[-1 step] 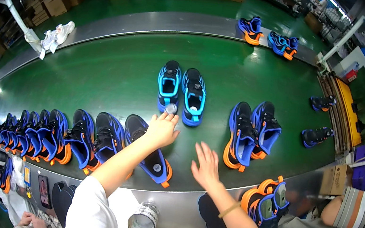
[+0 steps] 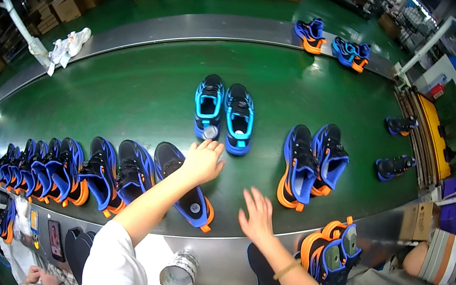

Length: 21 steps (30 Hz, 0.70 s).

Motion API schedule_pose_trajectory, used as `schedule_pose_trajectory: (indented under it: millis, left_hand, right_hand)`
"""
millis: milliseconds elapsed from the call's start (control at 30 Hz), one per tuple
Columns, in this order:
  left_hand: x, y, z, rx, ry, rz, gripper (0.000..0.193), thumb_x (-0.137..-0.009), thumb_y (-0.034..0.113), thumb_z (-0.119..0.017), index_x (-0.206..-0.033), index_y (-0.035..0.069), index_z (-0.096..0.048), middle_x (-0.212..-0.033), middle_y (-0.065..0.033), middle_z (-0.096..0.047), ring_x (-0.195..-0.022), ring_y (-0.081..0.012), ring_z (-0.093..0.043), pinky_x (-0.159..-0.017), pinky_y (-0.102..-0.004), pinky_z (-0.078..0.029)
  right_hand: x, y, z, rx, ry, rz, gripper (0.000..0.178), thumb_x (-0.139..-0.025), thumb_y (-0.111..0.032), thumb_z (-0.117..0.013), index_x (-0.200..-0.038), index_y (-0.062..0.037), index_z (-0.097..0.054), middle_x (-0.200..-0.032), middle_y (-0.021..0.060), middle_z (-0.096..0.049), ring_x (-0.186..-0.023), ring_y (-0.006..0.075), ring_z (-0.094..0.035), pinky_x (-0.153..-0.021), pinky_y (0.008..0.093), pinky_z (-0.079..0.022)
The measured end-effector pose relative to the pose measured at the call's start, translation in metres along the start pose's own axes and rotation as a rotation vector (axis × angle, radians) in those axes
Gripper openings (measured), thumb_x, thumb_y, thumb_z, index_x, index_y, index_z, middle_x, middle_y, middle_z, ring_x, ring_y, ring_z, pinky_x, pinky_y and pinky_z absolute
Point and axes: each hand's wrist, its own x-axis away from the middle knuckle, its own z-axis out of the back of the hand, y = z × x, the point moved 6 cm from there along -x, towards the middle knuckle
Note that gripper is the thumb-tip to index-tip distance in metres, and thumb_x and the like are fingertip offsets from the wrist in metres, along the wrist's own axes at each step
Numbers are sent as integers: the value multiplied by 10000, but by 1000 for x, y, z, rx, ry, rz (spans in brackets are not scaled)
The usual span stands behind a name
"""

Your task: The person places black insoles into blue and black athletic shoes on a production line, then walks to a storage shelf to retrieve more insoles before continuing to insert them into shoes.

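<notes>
My left hand (image 2: 204,164) reaches over the green belt, fingers stretched forward and palm down. Just beyond its fingertips, at the heel of a black and light-blue sneaker (image 2: 208,106), is a small round translucent thing (image 2: 210,132); whether the fingers touch it I cannot tell. A matching sneaker (image 2: 238,120) stands beside it on the right. My right hand (image 2: 258,212) hovers with fingers spread, holding nothing, nearest to a black, blue and orange sneaker (image 2: 295,168) and its mate (image 2: 330,158). Under my left forearm lies another orange-soled sneaker (image 2: 191,205), partly covered.
A row of similar sneakers (image 2: 101,173) runs leftward along the near edge. A white-grey tub (image 2: 179,272) and dark insoles (image 2: 261,273) lie close to me. A pair with orange soles (image 2: 333,251) sits at the right, beside another person's striped sleeve (image 2: 447,267).
The belt and the shoes on it sit slightly further left in the picture. My hands keep nearly the same pose.
</notes>
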Motion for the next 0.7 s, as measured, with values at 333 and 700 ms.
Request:
schedule_pose_trajectory:
  millis: [333, 700]
  left_hand:
    - [-40, 132, -17, 258, 381, -345, 560, -777, 279, -613, -1280, 152, -403, -1252, -115, -416, -1132, -291, -411, -857, -428, -374]
    - [-103, 127, -26, 656, 285, -22, 505, -814, 218, -543, -1284, 133, -378, -1082, -147, -553, -971, -299, -549, -798, -415, -429]
  right_hand:
    - [243, 11, 29, 91, -207, -399, 577, -736, -305, -648, -1236, -96, -450, -1338, 225, -302, -1242, 374, -286, -1001, 474, -241]
    - [262, 38, 47, -189, -155, -571, 589, -766, -276, -648, -1215, 32, -425, -1274, 313, -347, -1133, 439, -403, -944, 402, -363]
